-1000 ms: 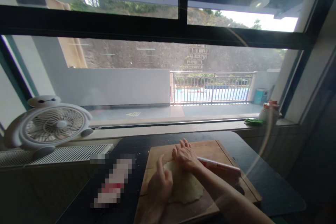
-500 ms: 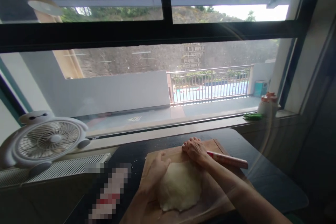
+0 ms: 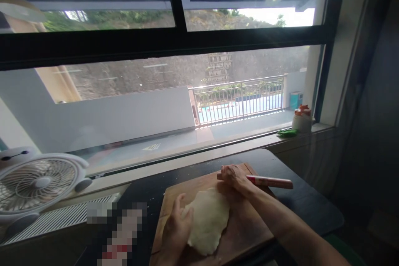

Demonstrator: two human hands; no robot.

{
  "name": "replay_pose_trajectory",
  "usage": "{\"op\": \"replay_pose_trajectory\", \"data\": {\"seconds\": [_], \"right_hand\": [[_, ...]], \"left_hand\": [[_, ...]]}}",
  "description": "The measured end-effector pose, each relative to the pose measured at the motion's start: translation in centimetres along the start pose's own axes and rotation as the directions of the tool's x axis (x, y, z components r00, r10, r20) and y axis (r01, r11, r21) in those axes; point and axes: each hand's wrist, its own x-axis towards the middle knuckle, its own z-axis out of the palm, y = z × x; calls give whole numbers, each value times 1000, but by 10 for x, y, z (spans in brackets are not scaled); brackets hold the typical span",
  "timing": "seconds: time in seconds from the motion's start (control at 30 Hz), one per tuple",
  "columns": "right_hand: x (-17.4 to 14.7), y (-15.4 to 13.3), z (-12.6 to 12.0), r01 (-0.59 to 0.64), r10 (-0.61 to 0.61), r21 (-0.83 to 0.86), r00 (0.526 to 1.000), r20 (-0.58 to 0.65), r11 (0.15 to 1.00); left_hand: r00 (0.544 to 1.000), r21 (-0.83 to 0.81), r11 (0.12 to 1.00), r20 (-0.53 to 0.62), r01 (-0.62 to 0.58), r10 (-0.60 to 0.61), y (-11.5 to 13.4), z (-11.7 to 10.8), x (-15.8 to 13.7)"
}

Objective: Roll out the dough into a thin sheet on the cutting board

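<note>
A flat, pale sheet of dough with an uneven edge lies on a wooden board. My left hand is at the dough's left edge, thumb and forefinger apart, with the thumb overlapping the dough. Its other fingers are mostly hidden. Beyond the dough, near the board's far right corner, my right hand is wrapped round a reddish-brown rolling pin. The pin's right end sticks out past the board's edge, and a short end shows left of the hand.
The board rests on a dark table beneath a window. A white fan stands at the left beside a vent grille. On the sill are a jar with an orange lid and a green cloth-like item. A blurred-out pale strip lies left of the board.
The view has turned to the right. The dough looks narrower, with a changed outline. My left hand has come nearer to me along the dough's edge; my right hand now curls round the rolling pin.
</note>
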Motion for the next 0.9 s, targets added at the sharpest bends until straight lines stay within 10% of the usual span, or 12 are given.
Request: {"op": "replay_pose_trajectory", "data": {"seconds": [0.27,0.43,0.73,0.9], "right_hand": [[14,-57,47,267,-264,-34,962,74,963],[47,-59,61,91,-86,-90,994,67,992],[-4,-54,66,271,-277,-78,959,-66,959],[30,-56,70,175,-182,-107,982,-58,979]], "left_hand": [[997,113,993,-70,-20,28,-7,7,-9],[991,127,991,-130,32,-16,4,5,-16],[994,142,990,-109,-14,30,4,5,-20],[996,173,985,-88,-7,23,7,2,-21]]}}
